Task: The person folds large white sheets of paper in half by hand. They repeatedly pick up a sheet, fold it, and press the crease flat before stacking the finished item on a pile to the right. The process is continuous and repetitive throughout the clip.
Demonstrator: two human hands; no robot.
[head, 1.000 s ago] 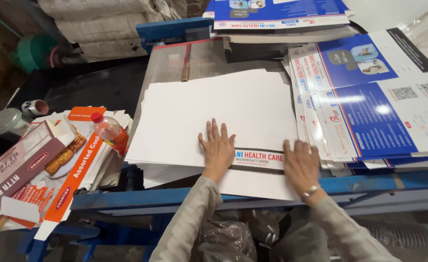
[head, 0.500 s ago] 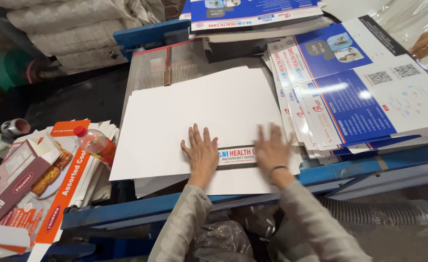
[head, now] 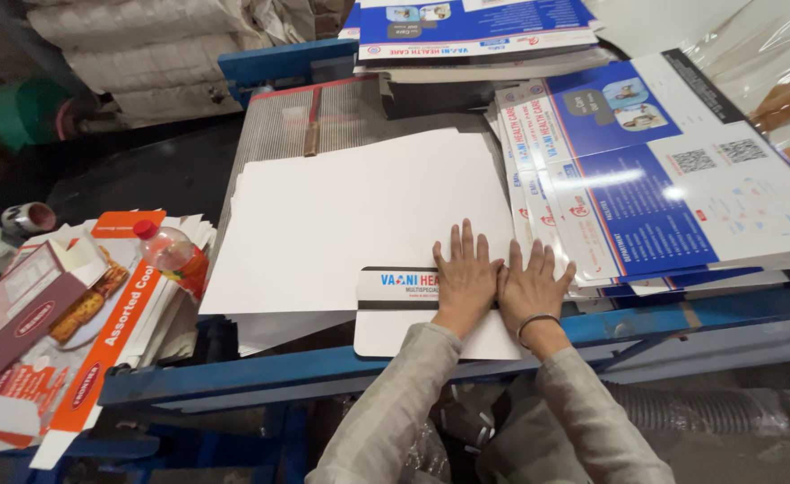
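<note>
Both arms wear long, loose sleeves of pale grey-beige cloth, and a thin metal bangle circles the wrist behind the right hand (head: 531, 289).

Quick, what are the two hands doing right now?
Left hand: open, flat on the white sheets, holding nothing.
Right hand: open, flat beside the left, also holding nothing.

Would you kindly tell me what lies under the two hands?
Left hand and right hand press flat on a white printed sheet; anything beneath that sheet is covered.
</note>
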